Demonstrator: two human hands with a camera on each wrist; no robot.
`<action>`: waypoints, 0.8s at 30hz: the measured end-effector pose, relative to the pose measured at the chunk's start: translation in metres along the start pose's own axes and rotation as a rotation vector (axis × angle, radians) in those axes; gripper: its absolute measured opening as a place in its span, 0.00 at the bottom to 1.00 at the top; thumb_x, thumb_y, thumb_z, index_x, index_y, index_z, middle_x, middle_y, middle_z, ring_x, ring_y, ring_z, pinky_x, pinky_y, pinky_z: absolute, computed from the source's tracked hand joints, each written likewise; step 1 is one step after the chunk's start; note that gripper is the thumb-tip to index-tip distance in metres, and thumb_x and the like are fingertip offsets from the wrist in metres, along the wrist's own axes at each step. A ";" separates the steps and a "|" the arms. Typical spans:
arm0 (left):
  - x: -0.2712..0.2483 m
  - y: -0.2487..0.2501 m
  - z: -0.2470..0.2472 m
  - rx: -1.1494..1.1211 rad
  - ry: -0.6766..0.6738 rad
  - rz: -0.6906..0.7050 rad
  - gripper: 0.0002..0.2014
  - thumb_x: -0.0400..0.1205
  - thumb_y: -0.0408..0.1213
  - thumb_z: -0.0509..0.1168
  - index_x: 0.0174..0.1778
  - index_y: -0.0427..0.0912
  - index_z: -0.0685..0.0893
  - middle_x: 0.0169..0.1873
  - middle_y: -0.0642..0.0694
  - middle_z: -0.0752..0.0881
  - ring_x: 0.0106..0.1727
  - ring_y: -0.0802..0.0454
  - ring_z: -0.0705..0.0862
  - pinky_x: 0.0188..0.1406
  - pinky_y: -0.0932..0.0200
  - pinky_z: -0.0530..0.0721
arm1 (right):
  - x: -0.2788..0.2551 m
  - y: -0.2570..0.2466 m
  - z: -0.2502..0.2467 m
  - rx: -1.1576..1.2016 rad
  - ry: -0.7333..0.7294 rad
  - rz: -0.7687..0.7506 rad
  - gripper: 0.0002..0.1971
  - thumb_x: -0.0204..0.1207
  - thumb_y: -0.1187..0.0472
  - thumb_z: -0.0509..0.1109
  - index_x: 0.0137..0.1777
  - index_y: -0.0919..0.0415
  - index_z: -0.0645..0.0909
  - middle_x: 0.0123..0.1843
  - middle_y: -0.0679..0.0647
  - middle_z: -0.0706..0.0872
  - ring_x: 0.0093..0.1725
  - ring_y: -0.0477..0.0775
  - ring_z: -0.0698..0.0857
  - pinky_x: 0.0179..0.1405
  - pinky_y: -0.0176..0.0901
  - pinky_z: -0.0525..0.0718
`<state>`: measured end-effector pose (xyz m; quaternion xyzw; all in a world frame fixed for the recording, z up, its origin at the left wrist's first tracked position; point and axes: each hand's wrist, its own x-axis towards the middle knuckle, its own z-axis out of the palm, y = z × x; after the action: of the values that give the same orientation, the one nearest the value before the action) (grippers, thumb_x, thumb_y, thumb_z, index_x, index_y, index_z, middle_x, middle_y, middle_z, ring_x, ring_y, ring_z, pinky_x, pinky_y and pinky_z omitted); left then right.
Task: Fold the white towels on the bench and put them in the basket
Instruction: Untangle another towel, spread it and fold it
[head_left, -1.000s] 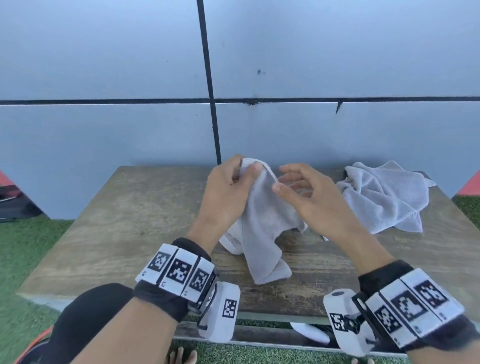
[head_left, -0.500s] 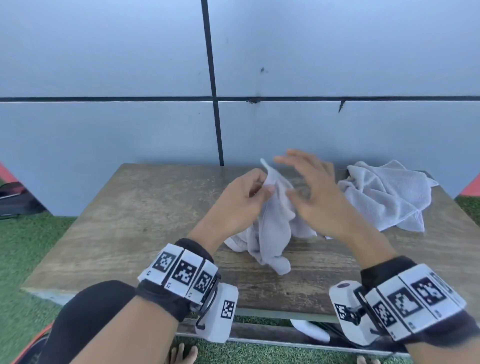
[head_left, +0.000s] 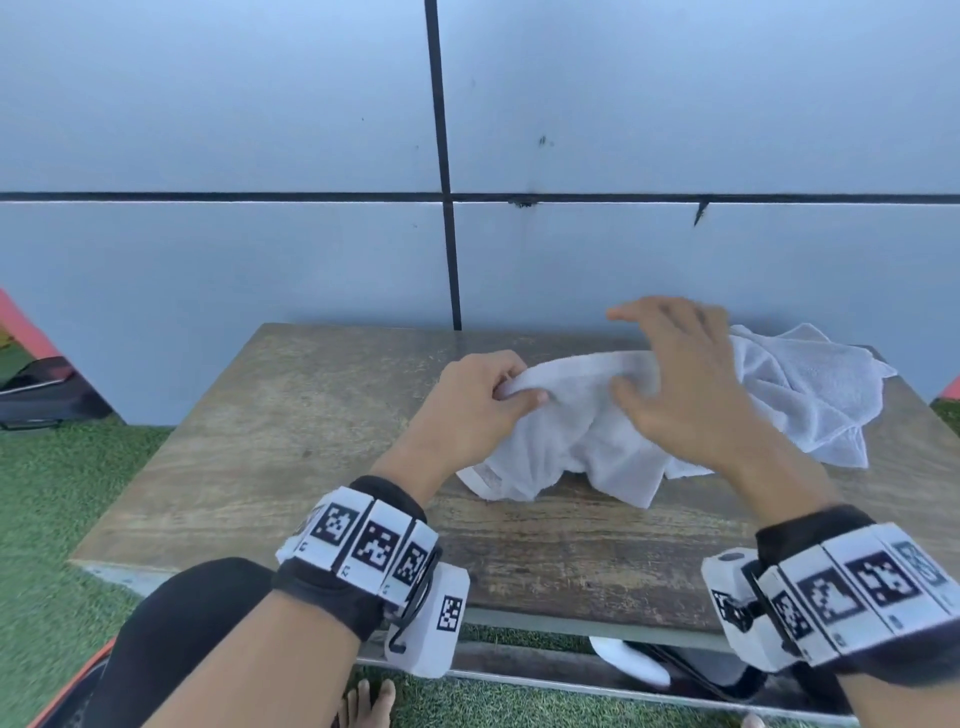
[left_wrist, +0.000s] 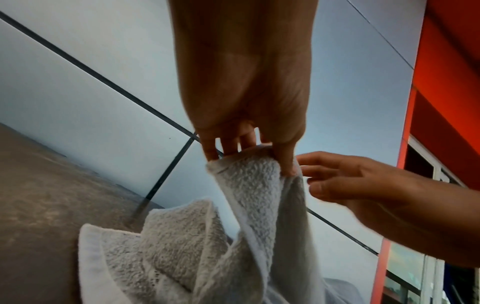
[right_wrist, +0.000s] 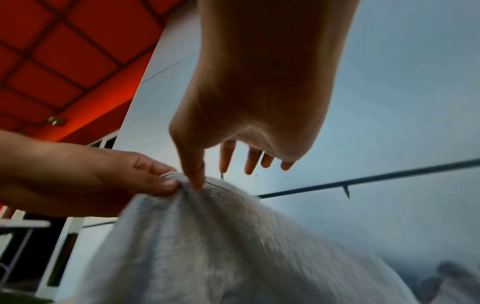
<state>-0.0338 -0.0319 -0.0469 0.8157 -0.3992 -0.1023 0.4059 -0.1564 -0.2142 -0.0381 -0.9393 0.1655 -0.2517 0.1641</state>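
Note:
A crumpled white towel (head_left: 566, 447) lies at the middle of the wooden bench (head_left: 270, 447), one edge lifted. My left hand (head_left: 514, 389) pinches that edge at its left end between thumb and fingers, as the left wrist view shows (left_wrist: 249, 158). My right hand (head_left: 631, 351) hovers over the same edge with fingers spread and straight. Only its thumb (right_wrist: 194, 181) touches the cloth (right_wrist: 207, 236), close to the left thumb. A second white towel (head_left: 810, 395) lies bunched at the bench's far right. No basket is in view.
A grey panelled wall (head_left: 311, 249) stands right behind the bench. Green turf (head_left: 47, 519) surrounds it, with a dark bag (head_left: 41, 395) on the ground at the left. Something white (head_left: 628, 667) lies under the bench's front edge. My knee (head_left: 176, 639) is at the lower left.
The towel has come down from hanging upright and now spreads wider on the bench. My right hand slid right along its top edge; my left hand kept its pinch.

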 end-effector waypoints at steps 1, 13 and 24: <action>-0.001 0.003 0.000 -0.041 0.002 0.041 0.10 0.82 0.44 0.71 0.39 0.44 0.82 0.26 0.46 0.77 0.27 0.55 0.71 0.30 0.61 0.69 | -0.004 -0.005 0.003 0.044 -0.099 -0.049 0.28 0.72 0.54 0.74 0.72 0.41 0.74 0.74 0.44 0.71 0.74 0.53 0.61 0.74 0.55 0.65; 0.003 0.009 0.007 -0.123 0.192 0.034 0.05 0.79 0.40 0.74 0.39 0.47 0.85 0.29 0.54 0.82 0.28 0.61 0.74 0.28 0.72 0.72 | -0.002 -0.006 0.005 0.252 0.113 0.044 0.14 0.76 0.58 0.72 0.60 0.44 0.81 0.59 0.42 0.81 0.64 0.52 0.71 0.56 0.18 0.62; 0.006 0.012 0.028 -0.145 0.183 0.080 0.04 0.80 0.43 0.74 0.43 0.47 0.88 0.34 0.53 0.88 0.34 0.53 0.83 0.39 0.56 0.84 | -0.003 -0.007 0.001 0.414 0.285 0.064 0.03 0.79 0.56 0.71 0.47 0.53 0.80 0.48 0.44 0.85 0.57 0.52 0.77 0.57 0.39 0.75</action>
<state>-0.0502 -0.0568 -0.0547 0.7736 -0.3843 -0.0396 0.5023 -0.1570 -0.2062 -0.0370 -0.8351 0.1615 -0.4048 0.3356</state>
